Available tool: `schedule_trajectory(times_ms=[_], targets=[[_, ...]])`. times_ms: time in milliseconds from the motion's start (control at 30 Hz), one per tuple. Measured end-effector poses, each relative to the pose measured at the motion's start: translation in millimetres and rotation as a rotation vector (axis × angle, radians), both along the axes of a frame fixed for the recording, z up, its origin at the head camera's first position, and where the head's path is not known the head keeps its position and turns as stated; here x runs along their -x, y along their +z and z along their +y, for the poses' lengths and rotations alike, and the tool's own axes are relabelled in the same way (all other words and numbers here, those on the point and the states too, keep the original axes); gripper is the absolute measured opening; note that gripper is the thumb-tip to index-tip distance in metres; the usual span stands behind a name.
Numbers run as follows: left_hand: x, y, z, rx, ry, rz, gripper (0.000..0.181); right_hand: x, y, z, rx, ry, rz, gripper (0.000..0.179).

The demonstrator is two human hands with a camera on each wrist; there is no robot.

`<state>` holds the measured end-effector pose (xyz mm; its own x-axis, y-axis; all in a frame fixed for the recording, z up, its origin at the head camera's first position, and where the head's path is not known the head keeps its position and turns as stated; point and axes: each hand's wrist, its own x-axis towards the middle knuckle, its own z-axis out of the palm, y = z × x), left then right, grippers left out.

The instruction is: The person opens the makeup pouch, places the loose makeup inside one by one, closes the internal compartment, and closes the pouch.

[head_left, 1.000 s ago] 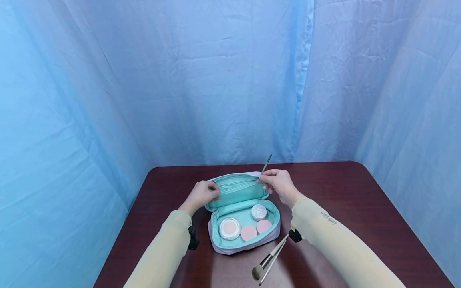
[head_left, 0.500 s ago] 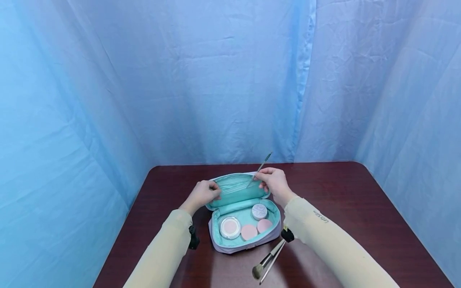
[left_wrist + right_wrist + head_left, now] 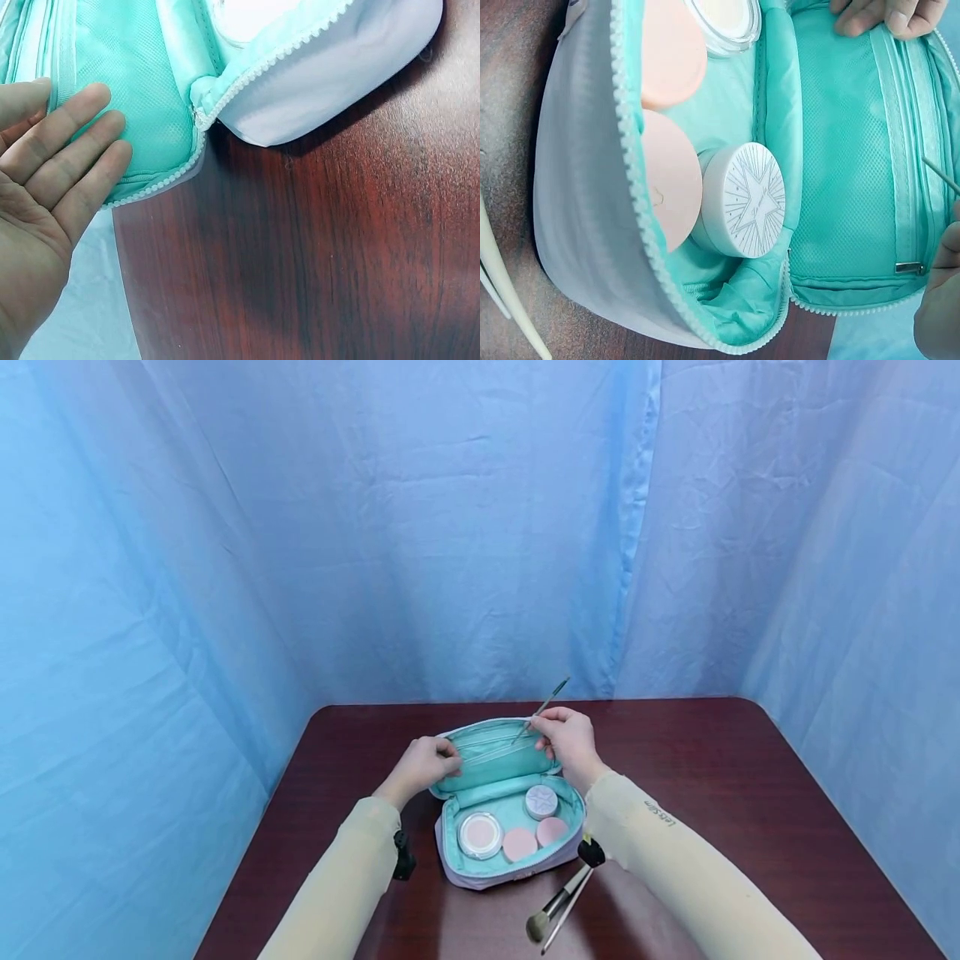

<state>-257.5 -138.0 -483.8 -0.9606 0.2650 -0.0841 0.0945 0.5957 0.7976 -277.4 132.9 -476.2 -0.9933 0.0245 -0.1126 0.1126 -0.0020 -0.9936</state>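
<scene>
A lavender makeup bag [image 3: 480,883] with mint lining lies unzipped on the table, its lid leaning back. My left hand [image 3: 422,767] pinches the edge of the mesh pocket [image 3: 836,150] in the lid, near its left end; the other fingers lie across the mesh in the left wrist view. My right hand [image 3: 573,747] pinches a thin green-handled makeup brush [image 3: 556,691] at the lid's right side. The brush's lower tip [image 3: 932,163] points at the pocket's zipper opening. Inside the base are a round compact [image 3: 480,835], a star-topped jar [image 3: 756,199] and two pink round pieces [image 3: 519,844].
Two more makeup brushes [image 3: 553,914], one with a fluffy head, lie on the dark red wooden table [image 3: 720,810] in front of the bag, partly under my right wrist. Blue curtains [image 3: 450,543] stand around the table's back and sides.
My right hand has moved slightly left with the thin brush, which now slants more, its lower tip over the pocket. My left hand stays at the pocket edge.
</scene>
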Motion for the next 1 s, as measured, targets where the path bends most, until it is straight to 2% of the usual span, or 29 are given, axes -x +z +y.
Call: schedule_trajectory(times_ms=[300,633,867,1000], targets=[[0.2,-2.4,-2.3,0.022,-0.012,0.008,0.016,-1.2,0.9,-4.3,-0.009,-0.025,0.007,0.018],[-0.5,-2.0,-2.5,0.028,-0.009,0.000,0.016,-2.9,-1.4,-5.6,-0.042,-0.010,0.018,0.017],[-0.8,-1.4,-4.0,0.025,-0.004,0.001,0.016,-1.4,0.5,-6.8,-0.140,0.008,0.025,0.014],[-1.2,-1.3,-4.3,0.015,-0.007,-0.003,0.015,1.6,-2.8,-8.7,-0.245,0.030,0.076,0.015]])
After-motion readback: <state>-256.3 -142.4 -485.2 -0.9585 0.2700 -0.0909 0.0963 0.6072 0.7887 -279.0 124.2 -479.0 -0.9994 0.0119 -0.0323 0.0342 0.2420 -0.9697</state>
